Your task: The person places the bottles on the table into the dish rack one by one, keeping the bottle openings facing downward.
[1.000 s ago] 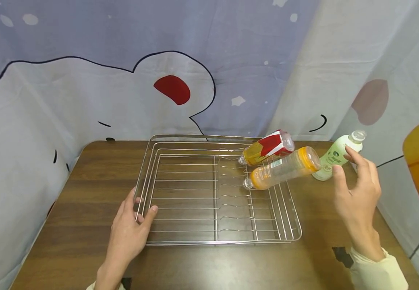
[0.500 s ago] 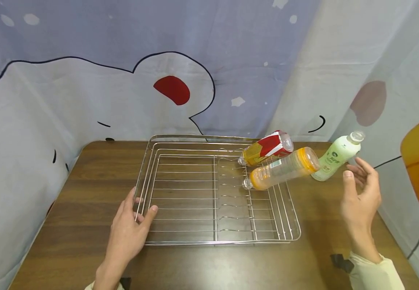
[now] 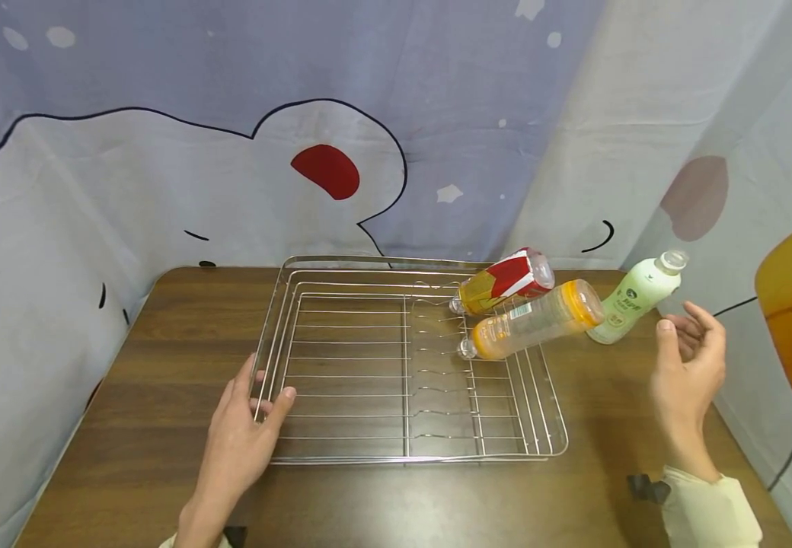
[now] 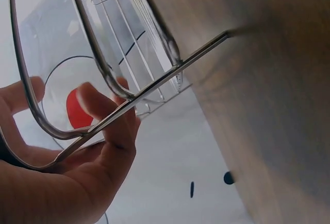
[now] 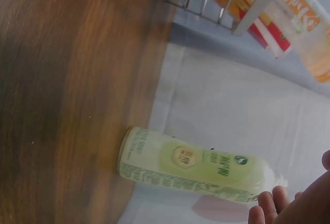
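Note:
My left hand (image 3: pixel 244 430) grips the left side of a metal wire bottle rack (image 3: pixel 407 380), thumb on the inner side. In the left wrist view, its fingers (image 4: pixel 119 141) curl around the rack's side wires. Two bottles lie tilted at the rack's right part, necks pointing left: a red and yellow labelled bottle (image 3: pixel 506 280) behind, and a clear bottle with orange ends (image 3: pixel 536 320) in front. To the right of the rack, a pale green bottle (image 3: pixel 632 301) stands upright on the table. Beside it my right hand (image 3: pixel 692 373) holds nothing, fingers loosely bent.
A brown wooden table (image 3: pixel 142 426) carries everything. Printed curtains (image 3: pixel 464 152) hang close along its back and right edges. A dark tape patch (image 3: pixel 648 489) lies near my right sleeve (image 3: pixel 711 510).
My right hand has drawn back from the green bottle, to the right and a little nearer me. My left hand, the rack and the bottles have stayed put.

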A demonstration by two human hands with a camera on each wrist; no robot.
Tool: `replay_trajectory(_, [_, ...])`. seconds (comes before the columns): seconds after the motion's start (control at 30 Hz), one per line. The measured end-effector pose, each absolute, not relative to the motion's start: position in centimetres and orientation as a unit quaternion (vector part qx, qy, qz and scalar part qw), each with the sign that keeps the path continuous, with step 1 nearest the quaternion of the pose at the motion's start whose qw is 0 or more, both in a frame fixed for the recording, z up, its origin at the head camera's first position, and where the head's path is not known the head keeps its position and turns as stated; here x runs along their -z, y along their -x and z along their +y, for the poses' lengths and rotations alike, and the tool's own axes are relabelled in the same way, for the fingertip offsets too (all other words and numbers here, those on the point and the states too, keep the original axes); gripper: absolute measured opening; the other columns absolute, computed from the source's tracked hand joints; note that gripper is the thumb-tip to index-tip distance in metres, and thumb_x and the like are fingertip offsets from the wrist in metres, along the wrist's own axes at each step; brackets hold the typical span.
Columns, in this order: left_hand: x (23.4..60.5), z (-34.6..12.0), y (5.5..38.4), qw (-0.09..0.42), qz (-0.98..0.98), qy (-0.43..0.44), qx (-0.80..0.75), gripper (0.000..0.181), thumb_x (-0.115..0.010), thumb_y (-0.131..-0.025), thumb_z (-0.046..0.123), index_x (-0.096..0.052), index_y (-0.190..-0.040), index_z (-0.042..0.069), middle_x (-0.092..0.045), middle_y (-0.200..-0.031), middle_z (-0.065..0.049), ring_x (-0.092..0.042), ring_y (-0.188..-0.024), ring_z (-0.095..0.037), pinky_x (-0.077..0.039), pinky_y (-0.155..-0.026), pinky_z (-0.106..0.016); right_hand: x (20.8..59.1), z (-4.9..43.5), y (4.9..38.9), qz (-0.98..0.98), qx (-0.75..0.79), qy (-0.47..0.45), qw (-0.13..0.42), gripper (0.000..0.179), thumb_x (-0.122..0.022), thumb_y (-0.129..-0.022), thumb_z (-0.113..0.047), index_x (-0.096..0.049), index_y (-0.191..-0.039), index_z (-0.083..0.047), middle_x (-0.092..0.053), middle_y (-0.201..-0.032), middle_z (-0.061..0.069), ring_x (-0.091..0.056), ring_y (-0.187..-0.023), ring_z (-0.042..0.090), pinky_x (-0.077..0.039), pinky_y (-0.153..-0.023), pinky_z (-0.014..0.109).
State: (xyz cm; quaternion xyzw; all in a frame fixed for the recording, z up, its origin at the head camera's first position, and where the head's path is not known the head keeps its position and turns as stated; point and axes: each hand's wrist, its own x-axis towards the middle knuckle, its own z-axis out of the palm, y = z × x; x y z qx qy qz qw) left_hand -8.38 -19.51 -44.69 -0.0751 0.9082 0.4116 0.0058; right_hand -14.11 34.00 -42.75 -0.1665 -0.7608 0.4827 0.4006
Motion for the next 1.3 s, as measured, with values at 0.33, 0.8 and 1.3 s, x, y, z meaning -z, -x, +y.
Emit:
replay_trajectory(0.33, [45.4, -19.2, 7.7, -0.126, 0.910, 0.000, -0.396, 0.091, -0.079, -0.104, 0.031, -0.028, -0.175, 0.004, -0.037, -0.173, -0.023, -0.073, -0.114, -0.049, -0.060, -0.090, -0.067, 43.4, 35.3, 15.7, -0.749, -0.510, 0.225, 0.359, 0.053, -0.074, -0.105, -0.022, -0.056, -0.155, -0.020, -0.062, -0.118, -0.014, -0.061, -0.106, 0.000, -0.046, -0.097, 0.019])
replay_trajectory(0.8, [46.0, -19.4, 7.7, -0.144, 0.929, -0.052, -0.338, 0.087, -0.080, -0.100, 0.034, -0.039, -0.172, 0.006, -0.033, -0.179, -0.014, -0.045, -0.152, -0.054, -0.044, -0.099, -0.086, 44.5, 36.5, 17.9, -0.796, -0.470, 0.268, 0.272, 0.082, -0.084, -0.097, -0.034, -0.040, -0.166, -0.025, -0.049, -0.123, -0.021, -0.055, -0.119, 0.002, -0.043, -0.106, 0.026])
replay_trajectory(1.3, [45.9, -19.3, 7.7, -0.120, 0.932, -0.044, -0.340, 0.082, -0.074, -0.105, 0.038, -0.038, -0.172, 0.007, -0.028, -0.180, -0.010, -0.077, -0.099, -0.040, -0.054, -0.085, -0.077, 46.8, 38.3, 19.5, -0.824, -0.432, 0.284, 0.229, 0.091, -0.087, -0.095, -0.042, -0.035, -0.168, -0.023, -0.047, -0.122, -0.021, -0.049, -0.116, 0.003, -0.039, -0.106, 0.030])
